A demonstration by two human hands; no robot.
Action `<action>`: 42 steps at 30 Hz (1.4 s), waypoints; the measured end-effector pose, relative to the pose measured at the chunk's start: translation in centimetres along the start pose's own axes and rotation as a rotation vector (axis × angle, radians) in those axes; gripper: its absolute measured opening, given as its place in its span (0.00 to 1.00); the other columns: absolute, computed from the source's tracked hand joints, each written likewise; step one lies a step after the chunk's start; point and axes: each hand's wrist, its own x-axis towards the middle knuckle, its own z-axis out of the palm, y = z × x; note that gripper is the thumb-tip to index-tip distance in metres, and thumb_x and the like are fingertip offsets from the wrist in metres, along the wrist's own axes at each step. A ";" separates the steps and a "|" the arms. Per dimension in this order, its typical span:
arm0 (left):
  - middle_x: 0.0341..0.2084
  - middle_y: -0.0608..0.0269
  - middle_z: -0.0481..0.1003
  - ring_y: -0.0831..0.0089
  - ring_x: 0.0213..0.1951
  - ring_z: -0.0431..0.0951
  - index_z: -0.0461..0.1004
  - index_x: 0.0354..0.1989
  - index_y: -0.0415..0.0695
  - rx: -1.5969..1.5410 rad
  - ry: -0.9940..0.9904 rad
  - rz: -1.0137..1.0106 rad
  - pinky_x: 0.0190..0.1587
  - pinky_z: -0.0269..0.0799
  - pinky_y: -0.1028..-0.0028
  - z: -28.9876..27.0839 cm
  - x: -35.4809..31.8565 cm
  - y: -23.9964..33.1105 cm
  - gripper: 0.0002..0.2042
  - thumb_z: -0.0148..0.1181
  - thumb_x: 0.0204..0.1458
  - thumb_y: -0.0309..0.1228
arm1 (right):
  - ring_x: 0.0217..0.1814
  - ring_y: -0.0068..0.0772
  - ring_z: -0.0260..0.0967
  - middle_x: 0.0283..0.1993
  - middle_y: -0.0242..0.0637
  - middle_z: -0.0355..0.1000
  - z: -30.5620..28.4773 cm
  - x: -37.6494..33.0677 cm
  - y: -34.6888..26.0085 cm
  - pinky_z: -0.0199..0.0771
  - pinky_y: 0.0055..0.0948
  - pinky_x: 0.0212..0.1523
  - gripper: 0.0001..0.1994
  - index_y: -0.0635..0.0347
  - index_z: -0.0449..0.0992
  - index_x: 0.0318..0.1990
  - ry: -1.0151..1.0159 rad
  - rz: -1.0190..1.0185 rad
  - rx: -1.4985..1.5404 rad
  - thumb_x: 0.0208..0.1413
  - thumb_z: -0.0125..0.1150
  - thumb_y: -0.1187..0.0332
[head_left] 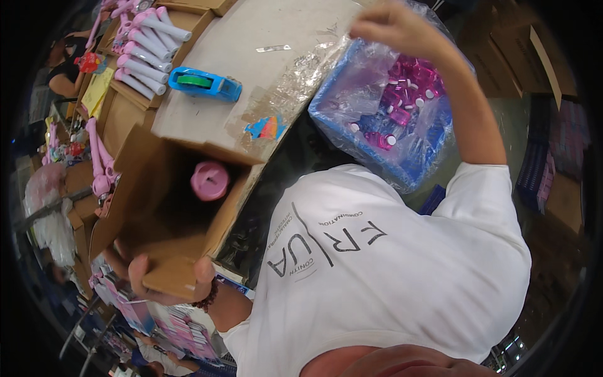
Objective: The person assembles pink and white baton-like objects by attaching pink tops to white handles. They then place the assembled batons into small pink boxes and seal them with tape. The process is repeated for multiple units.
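Note:
With my left hand (169, 283) I grip a flap of an open cardboard box (141, 217), thumb on one side and fingers on the other. The box tilts at the table's edge. Deep inside it shows a round pink plastic piece (210, 181) with a raised part on top; its exact kind is unclear. Above the far rim of a blue crate (333, 103) is my right hand (389, 28), blurred, with fingers bent. Whether it holds anything is hidden. In the plastic-lined crate lie several small clear bottles (402, 113) of magenta liquid with white caps.
A blue tape dispenser (204, 85) with green tape stands on the pale worktable (251, 25). Farther left, a shallow carton holds pink and white wands (147, 50). Other people work at the left. Brown cartons (515, 63) stand at the right.

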 end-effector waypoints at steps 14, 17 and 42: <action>0.65 0.46 0.46 0.42 0.61 0.59 0.57 0.50 0.63 -0.086 -0.213 -0.108 0.59 0.67 0.50 5.8 1.2 4.4 0.33 0.65 0.40 0.60 | 0.56 0.55 0.69 0.54 0.53 0.69 23.9 -24.3 31.4 0.70 0.47 0.55 0.29 0.61 0.64 0.55 -0.541 1.100 -0.555 0.44 0.65 0.65; 0.65 0.46 0.46 0.41 0.61 0.59 0.57 0.50 0.64 -0.076 -0.257 -0.102 0.59 0.67 0.50 5.3 1.4 4.2 0.33 0.66 0.40 0.60 | 0.56 0.56 0.68 0.55 0.57 0.68 23.2 -22.5 30.2 0.71 0.45 0.54 0.29 0.62 0.66 0.55 -0.609 1.021 -0.508 0.46 0.63 0.59; 0.61 0.37 0.53 0.44 0.58 0.64 0.63 0.51 0.53 -0.299 -0.140 0.210 0.53 0.69 0.55 5.7 -2.1 4.9 0.34 0.74 0.38 0.50 | 0.32 0.46 0.73 0.30 0.46 0.75 5.4 4.2 -22.9 0.73 0.36 0.34 0.12 0.63 0.77 0.33 -0.844 -0.365 -0.275 0.50 0.55 0.63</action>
